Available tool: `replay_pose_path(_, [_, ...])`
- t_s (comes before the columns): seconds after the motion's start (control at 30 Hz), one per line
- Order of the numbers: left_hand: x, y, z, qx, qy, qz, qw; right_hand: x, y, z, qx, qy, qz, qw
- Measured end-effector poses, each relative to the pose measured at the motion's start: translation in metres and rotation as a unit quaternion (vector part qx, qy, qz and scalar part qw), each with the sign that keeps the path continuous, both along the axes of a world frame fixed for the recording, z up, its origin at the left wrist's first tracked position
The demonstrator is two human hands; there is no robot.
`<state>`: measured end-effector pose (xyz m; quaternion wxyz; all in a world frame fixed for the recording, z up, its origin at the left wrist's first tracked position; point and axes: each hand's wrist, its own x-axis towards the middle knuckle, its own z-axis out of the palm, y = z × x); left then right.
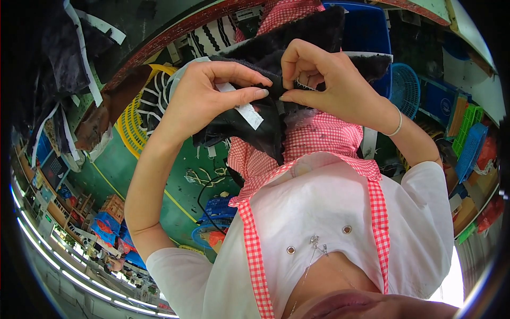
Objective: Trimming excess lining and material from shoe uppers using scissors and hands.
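Black plush fabric (247,133) with a smooth dark underside lies bunched over my lap, on a red-and-white checked apron (324,138). My left hand (204,90) pinches an edge of it between thumb and fingers. Close beside it, my right hand (334,80) has thumb and forefinger together at the same edge, the other fingers curled. A short white strip (248,114) hangs from the fabric below my left thumb. Pale stitches or threads show under the right fingers. Anything smaller inside either pinch is hidden.
A yellow basket (130,127) holding black-and-white striped fabric stands at the left. Dark fabric pieces with white edges (66,50) hang over a table at the far left. A blue bin (372,29) and a round blue basket (406,87) are at the right.
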<state>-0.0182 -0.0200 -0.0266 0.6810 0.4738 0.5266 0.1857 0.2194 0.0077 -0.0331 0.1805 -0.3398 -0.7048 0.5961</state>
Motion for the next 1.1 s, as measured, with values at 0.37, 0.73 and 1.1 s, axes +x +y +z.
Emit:
replay_pose_path(0.37, [0.005, 0.004, 0.0, -0.018, -0.038, 0.005, 0.999, -0.005, -0.006, -0.011, 0.03, 0.05, -0.056, 0.997])
replay_pose_path(0.73, [0.006, 0.003, -0.003, 0.004, -0.02, -0.001, 1.0, -0.003, -0.003, -0.006, 0.0, 0.018, -0.023, 1.0])
replay_pose_path(1.1, [0.002, 0.008, -0.01, -0.073, -0.04, 0.012, 0.996, -0.007, 0.01, -0.021, 0.371, 0.038, 0.043, 0.927])
